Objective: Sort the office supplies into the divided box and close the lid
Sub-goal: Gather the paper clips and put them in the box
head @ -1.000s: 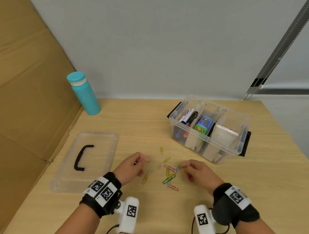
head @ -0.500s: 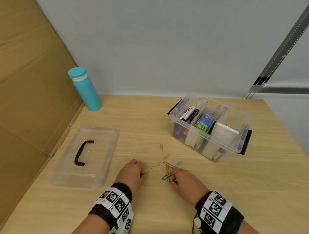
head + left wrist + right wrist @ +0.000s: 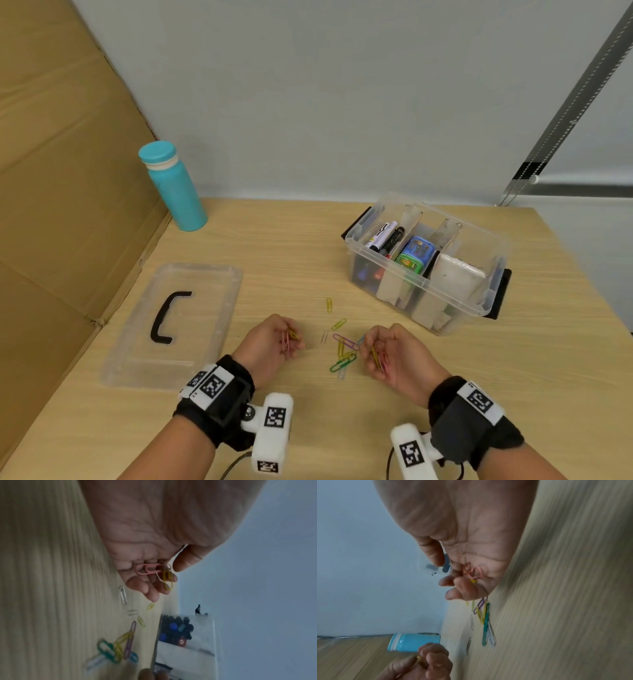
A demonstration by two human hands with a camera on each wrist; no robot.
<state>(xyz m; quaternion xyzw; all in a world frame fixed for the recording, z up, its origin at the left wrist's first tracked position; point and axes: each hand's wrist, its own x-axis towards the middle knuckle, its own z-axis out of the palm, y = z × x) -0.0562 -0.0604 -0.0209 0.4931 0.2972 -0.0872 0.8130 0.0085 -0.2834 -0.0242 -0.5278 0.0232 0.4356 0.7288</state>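
Wooden desk (image 3: 513, 377): both hands, left hand (image 3: 270, 346) & right hand (image 3: 390, 356), are pinching gathered paper clips (image 3: 342, 353) just in front of divided box (image 3: 424, 284); next probably scooping rest, dropping into compartment.

Both bare forearms wear black wrist bands (image 3: 219, 397) carrying white panels printed with black square markers. A white camera block (image 3: 272, 433) with similar markers hangs under each wrist, trailing dark cable.

Teal bottle (image 3: 174, 188) upright at table's (image 3: 513, 377) far left, beside brown cardboard panel (image 3: 61, 178). Grey wall (image 3: 325, 96) behind; metal rail (image 3: 579, 102) right.
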